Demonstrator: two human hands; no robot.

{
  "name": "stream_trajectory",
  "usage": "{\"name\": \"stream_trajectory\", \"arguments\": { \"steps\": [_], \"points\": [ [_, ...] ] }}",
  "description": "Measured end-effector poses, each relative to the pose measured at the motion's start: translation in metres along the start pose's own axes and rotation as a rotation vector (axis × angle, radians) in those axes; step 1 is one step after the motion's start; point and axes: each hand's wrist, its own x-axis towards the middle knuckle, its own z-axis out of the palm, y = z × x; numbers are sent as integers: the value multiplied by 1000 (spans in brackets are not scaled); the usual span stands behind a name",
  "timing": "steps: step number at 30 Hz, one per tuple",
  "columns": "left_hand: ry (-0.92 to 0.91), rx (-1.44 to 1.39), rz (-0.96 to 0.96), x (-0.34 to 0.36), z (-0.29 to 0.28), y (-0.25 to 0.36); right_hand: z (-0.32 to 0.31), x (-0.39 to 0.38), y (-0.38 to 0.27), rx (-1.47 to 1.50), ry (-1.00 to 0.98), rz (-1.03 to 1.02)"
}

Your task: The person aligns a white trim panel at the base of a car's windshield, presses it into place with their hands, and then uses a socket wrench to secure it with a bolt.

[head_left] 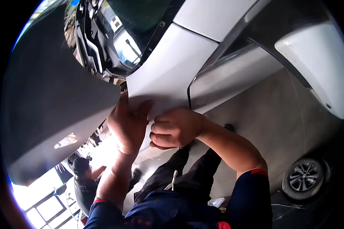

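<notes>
A white fender panel [161,63] runs down the middle, beside a large dark grey panel [49,91] on the left. My left hand [124,124] grips the fender's left edge, its thumb on the face and fingertips partly hidden behind the edge. Just right of it, my right hand [174,129] is curled against the fender's lower part, fingertips tucked out of sight; what they hold, if anything, is hidden. A dark seam separates the fender from a white door [225,86]. Above is a dark windscreen [145,23] with black trim along its edge.
A white mirror housing [315,65] juts out at upper right. A wheel [302,179] is at lower right on the grey floor [263,129]. A co-worker [84,183] in dark clothes and a cap crouches at lower left, near a bright grid-framed opening. My legs show below my hands.
</notes>
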Motion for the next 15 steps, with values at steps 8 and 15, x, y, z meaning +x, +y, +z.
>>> {"name": "stream_trajectory", "arguments": {
  "steps": [8, 15],
  "points": [
    [30, 10, -9, -3, 2, -4, -3, 2, 1, -106, -37, -40],
    [-168, -243, -49, -31, -25, -7, -14, 16, -2, -81, -158, 60]
  ]
}}
